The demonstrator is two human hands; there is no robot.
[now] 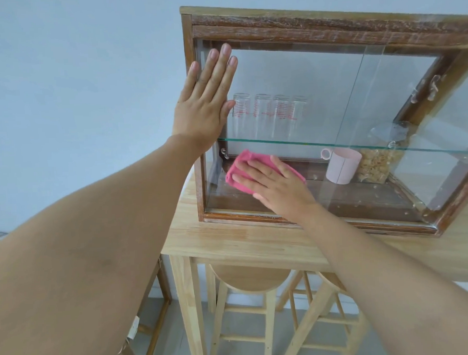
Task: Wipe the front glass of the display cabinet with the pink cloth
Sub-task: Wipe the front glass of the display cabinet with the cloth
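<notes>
A wooden display cabinet (322, 26) with a front glass (290, 89) stands on a light wooden table (230, 242). My right hand (279, 186) lies flat on the folded pink cloth (240, 166), pressing it against the lower left of the glass, just below the inner glass shelf. My left hand (205, 103) rests flat, fingers spread and pointing up, on the upper left of the glass and the cabinet's left frame post. It holds nothing.
Inside the cabinet, several clear glasses (267, 111) stand on the glass shelf; a pink mug (342, 166) and a jar of snacks (374, 165) sit on the bottom. Two wooden stools (248, 281) stand under the table. A wooden frame (153, 315) is at the lower left.
</notes>
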